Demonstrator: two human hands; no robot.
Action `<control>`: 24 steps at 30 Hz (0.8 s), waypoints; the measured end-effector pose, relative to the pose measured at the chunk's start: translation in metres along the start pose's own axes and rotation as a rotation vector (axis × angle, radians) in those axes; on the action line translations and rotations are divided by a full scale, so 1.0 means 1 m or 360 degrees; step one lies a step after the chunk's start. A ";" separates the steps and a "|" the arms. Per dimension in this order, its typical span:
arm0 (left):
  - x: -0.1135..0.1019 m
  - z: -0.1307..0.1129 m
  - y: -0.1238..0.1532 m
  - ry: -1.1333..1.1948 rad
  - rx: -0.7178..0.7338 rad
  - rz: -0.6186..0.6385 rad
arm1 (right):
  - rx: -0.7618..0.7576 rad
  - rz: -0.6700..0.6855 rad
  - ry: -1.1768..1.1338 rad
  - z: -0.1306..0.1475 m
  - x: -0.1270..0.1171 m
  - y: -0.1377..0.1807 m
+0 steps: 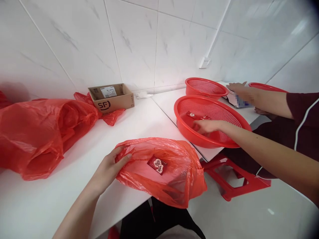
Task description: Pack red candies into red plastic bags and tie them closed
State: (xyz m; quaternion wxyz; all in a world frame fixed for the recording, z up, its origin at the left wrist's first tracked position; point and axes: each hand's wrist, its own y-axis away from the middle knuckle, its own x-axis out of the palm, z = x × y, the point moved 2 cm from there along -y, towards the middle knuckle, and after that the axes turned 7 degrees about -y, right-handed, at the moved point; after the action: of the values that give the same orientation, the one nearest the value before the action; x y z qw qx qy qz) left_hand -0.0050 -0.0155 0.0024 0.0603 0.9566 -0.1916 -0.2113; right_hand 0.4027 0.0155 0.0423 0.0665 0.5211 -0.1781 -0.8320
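Note:
My left hand (109, 169) holds the left rim of a thin red plastic bag (196, 179), thumb inside and fingers outside. The bag lies with its mouth spread toward me at the table's front edge. Inside it rests a small dark red packet (157, 164) with a pale printed label. My right hand (205, 126) reaches down into a large red perforated basket (211, 141), its fingertips low and smeared, so their grip does not show. Beside those fingers lie a few small red packets (191, 114) on the basket floor.
A cardboard box (114, 101) stands by the wall, next to crumpled red plastic bags (32, 132). Behind the large basket is a second red basket (199, 87). At right, another person's hand (239, 89) is near a third basket (267, 87). A red stool (234, 191) stands below.

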 end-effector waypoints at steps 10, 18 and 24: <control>-0.002 0.003 -0.001 -0.0044 -0.0029 -0.0050 | -0.0068 0.0403 -0.0331 0.004 0.013 -0.006; -0.003 0.004 -0.004 -0.0028 -0.0024 -0.0063 | -0.0029 0.0142 -0.0127 -0.007 0.008 -0.019; -0.002 0.002 -0.002 -0.0034 0.0019 -0.0100 | -0.0189 -0.0401 -0.0611 0.030 -0.026 0.010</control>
State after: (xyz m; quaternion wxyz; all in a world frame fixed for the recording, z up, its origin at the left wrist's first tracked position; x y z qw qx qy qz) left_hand -0.0071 -0.0127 0.0008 0.0459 0.9601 -0.1632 -0.2223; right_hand 0.3865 0.0204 0.0796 -0.0425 0.3667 -0.0718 -0.9266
